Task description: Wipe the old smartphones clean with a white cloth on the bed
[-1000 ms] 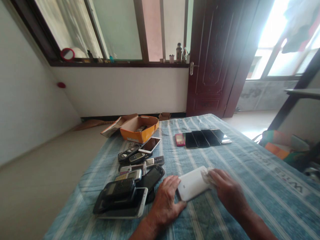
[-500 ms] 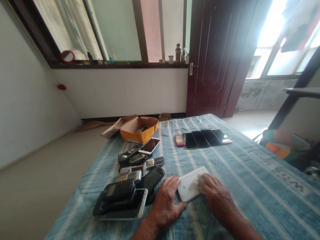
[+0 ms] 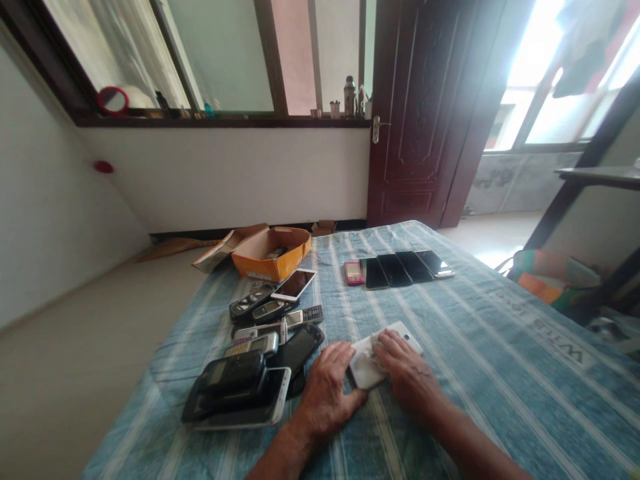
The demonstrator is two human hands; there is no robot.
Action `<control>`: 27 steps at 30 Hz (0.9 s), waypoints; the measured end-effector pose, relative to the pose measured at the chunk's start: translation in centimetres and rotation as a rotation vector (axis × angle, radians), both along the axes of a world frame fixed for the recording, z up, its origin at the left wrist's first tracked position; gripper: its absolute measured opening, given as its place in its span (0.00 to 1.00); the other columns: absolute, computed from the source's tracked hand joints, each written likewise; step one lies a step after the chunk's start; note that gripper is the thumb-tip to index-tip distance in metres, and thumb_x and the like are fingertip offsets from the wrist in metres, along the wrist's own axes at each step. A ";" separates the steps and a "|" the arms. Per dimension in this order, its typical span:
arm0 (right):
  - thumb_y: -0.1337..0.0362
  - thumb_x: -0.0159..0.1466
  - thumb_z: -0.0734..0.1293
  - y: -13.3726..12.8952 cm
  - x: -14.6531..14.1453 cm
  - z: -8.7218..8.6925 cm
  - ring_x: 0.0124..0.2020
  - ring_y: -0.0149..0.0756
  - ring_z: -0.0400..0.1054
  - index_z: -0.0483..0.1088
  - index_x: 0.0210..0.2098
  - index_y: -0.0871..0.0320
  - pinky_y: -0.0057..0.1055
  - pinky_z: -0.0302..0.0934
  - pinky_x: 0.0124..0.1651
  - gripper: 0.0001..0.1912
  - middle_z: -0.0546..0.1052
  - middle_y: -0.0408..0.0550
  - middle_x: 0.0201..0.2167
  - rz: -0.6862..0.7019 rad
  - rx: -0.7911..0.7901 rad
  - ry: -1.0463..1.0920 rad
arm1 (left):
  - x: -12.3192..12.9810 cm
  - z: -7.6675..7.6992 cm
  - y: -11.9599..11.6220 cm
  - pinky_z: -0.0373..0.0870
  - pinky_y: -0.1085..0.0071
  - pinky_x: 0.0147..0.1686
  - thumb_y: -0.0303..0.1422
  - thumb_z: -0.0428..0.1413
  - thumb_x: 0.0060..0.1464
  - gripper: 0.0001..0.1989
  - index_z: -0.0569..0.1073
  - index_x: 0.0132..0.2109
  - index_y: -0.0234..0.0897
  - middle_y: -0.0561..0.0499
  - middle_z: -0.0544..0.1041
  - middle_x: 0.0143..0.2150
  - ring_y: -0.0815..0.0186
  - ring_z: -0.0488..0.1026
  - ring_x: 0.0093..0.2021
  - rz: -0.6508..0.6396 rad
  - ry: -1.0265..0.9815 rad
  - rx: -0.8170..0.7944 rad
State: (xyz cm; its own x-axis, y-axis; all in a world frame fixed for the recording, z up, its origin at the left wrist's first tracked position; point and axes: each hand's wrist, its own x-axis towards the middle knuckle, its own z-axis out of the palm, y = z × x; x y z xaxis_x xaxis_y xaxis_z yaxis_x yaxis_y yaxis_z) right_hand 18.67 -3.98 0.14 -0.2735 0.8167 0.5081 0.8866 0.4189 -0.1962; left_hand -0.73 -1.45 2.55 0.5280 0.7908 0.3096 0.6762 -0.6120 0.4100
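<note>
Looks like wiping the white phone (image 3: 361, 370), flat on striped cloth (image 3: 475, 380), with right grip (image 3: 407, 370) closed on tissue (image 3: 367, 351) and left grip (image 3: 326, 380) around the phone's left end; calls for even pressure next.

A white, flat, rectangular phone (image 3: 362, 367) lies face down, aslant, on blue striped cloth (image 3: 470, 353). A crumpled white tissue (image 3: 373, 352) rests against its back.
</note>
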 end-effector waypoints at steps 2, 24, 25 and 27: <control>0.79 0.60 0.56 0.6 1.1 -0.1 0.60 0.45 0.58 0.70 0.49 0.58 0.45 0.58 0.59 0.23 0.70 0.55 0.53 -0.101 -0.028 0.015 | 0.1 0.2 0.0 0.64 0.49 0.57 0.31 0.61 0.39 0.29 0.71 0.53 0.33 0.38 0.74 0.54 0.47 0.68 0.56 -0.001 0.004 -0.013; 0.73 0.64 0.57 1.2 1.0 1.5 0.58 0.42 0.56 0.69 0.48 0.59 0.34 0.51 0.59 0.15 0.69 0.53 0.52 -0.235 -0.203 0.019 | 0.3 -0.1 0.1 0.63 0.55 0.57 0.31 0.63 0.38 0.33 0.66 0.55 0.35 0.41 0.72 0.54 0.52 0.67 0.56 0.031 -0.089 -0.088; 0.72 0.65 0.57 1.2 1.4 1.5 0.58 0.42 0.56 0.69 0.47 0.58 0.34 0.51 0.58 0.15 0.69 0.53 0.52 -0.252 -0.211 0.013 | 0.3 -0.1 0.0 0.63 0.55 0.57 0.31 0.63 0.38 0.34 0.66 0.55 0.36 0.42 0.71 0.54 0.52 0.67 0.56 0.030 -0.096 -0.092; 0.72 0.65 0.56 1.2 1.8 1.6 0.56 0.41 0.57 0.70 0.46 0.57 0.33 0.52 0.57 0.15 0.70 0.52 0.51 -0.257 -0.219 0.006 | 0.3 -0.1 -0.1 0.63 0.54 0.58 0.31 0.64 0.38 0.35 0.65 0.56 0.36 0.41 0.71 0.55 0.52 0.67 0.56 0.035 -0.106 -0.091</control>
State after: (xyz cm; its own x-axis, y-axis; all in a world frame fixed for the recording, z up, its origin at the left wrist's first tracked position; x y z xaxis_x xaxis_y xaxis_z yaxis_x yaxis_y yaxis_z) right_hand 20.50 -2.80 1.78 -0.0419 0.9485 0.3139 0.9562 0.1291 -0.2627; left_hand -0.39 -1.51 2.44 0.4676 0.8356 0.2881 0.6465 -0.5456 0.5332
